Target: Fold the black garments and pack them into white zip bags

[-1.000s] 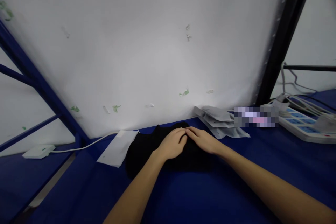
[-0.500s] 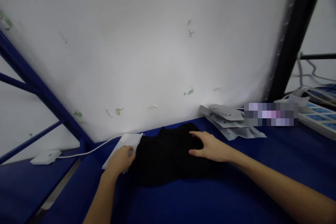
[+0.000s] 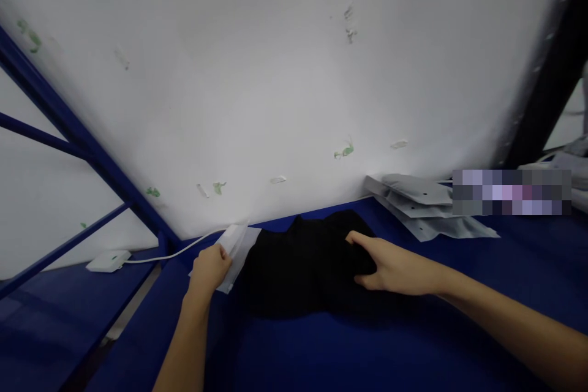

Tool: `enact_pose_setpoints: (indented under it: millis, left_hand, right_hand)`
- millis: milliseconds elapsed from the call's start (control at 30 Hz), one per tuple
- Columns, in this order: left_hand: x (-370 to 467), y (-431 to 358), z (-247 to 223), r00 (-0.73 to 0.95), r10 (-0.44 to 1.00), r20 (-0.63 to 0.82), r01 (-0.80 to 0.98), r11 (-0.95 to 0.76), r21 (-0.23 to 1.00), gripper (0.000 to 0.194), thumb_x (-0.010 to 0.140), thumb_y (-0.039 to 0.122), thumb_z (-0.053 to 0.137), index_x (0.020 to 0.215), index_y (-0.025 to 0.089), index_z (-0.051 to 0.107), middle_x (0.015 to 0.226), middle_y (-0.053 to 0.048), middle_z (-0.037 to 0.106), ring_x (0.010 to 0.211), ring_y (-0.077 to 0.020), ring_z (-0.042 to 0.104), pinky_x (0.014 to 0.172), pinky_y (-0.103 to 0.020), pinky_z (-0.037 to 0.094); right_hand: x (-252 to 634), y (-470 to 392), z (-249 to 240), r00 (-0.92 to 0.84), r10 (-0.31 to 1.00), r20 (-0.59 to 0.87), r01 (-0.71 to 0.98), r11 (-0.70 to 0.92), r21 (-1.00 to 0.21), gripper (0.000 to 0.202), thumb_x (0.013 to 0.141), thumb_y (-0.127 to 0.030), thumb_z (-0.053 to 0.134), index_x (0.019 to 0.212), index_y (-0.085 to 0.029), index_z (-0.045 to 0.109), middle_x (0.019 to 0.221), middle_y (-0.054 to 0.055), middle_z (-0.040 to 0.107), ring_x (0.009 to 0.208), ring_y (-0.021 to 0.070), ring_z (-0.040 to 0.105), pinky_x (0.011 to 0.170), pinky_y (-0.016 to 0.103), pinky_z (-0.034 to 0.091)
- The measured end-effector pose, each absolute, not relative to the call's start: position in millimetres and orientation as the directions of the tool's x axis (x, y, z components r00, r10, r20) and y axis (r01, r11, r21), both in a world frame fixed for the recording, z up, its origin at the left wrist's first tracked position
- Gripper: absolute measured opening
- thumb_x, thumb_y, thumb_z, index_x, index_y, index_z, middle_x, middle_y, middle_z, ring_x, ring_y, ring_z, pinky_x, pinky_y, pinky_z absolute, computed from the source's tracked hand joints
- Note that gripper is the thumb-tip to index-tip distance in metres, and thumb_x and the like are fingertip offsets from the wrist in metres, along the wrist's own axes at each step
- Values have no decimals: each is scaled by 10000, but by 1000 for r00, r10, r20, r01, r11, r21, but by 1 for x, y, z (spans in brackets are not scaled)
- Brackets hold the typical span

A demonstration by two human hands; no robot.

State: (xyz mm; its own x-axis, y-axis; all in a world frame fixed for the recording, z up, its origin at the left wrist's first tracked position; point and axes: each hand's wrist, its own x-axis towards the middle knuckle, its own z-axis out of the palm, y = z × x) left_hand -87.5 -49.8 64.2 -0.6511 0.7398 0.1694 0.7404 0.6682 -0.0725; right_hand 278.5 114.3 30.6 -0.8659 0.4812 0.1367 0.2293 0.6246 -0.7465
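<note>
A bunched black cloth (image 3: pixel 294 269), perhaps a garment, lies on the blue tabletop (image 3: pixel 316 352). At its left end is a whitish translucent plastic bag (image 3: pixel 241 257), its edge against the cloth. Whether the cloth reaches inside the bag, I cannot tell. My left hand (image 3: pixel 209 269) is closed, pinching the bag's left side with its fingers curled in. On the right part of the cloth rests my right hand (image 3: pixel 390 266), thumb and fingers curved round a fold of it; some fingertips are sunk in the black and hidden.
Several grey-white plastic bags (image 3: pixel 422 205) lie stacked at the back right, beside a pixelated patch. A white wall panel (image 3: pixel 275 86) rises behind the table. Blue frame bars (image 3: pixel 110 165) slant at left, near a small white box (image 3: pixel 109 261) with a white cable (image 3: pixel 184 251).
The view has swung slightly, so the scene sits farther right. My left hand has lifted and folded up the bag's edge. My right hand keeps its place on the cloth.
</note>
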Motion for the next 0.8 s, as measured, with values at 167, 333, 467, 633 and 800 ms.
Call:
enact_pose_setpoints:
  millis: [167, 333, 467, 633, 800]
  left_hand:
    - [-72, -50, 74, -589, 735, 337, 755, 649, -95, 85, 824, 163, 498, 839, 192, 576, 863, -88, 688, 829, -265, 662, 670, -328, 428]
    - [-32, -38, 87, -454, 745, 489, 802, 581, -141, 185, 909, 150, 416, 1014, 173, 566, 983, -96, 652, 916, -249, 636, 766, -332, 437]
    - [12, -19, 88, -316, 803, 505, 885, 442, -148, 245, 912, 101, 414, 1112, 164, 540, 958, -86, 637, 836, -230, 637, 697, -317, 441]
    - [54, -8, 69, -193, 923, 333, 961, 246, -124, 265, 901, 56, 409, 1054, 191, 578, 1051, -89, 615, 855, -225, 636, 678, -318, 450]
    - [67, -16, 54, -59, 963, 263, 996, 41, 73, 306, 880, 26, 397, 1057, 179, 595, 1038, -81, 609, 839, -208, 621, 724, -331, 471]
  right_hand:
    - [282, 114, 33, -865, 497, 73, 273, 587, -762, 898, 714, -373, 726, 1486, -218, 296, 1287, 120, 612, 1069, 291, 634, 880, 366, 513]
    - [278, 115, 34, -852, 520, 53, 310, 585, -749, 501, 694, -364, 735, 1141, -170, 619, 1098, 97, 697, 958, 279, 664, 794, 342, 519]
    - [278, 113, 40, -875, 471, 109, 247, 630, -737, 148, 689, -200, 659, 834, -183, 630, 843, 37, 693, 751, 214, 642, 645, 299, 473]
    - [284, 112, 50, -873, 421, 245, 71, 608, -791, 263, 681, -97, 610, 925, -190, 641, 919, 17, 664, 838, 191, 614, 750, 295, 477]
    - [284, 105, 57, -908, 336, 249, -94, 416, -904, 321, 717, -129, 661, 1029, -207, 664, 981, 8, 666, 900, 186, 617, 787, 293, 484]
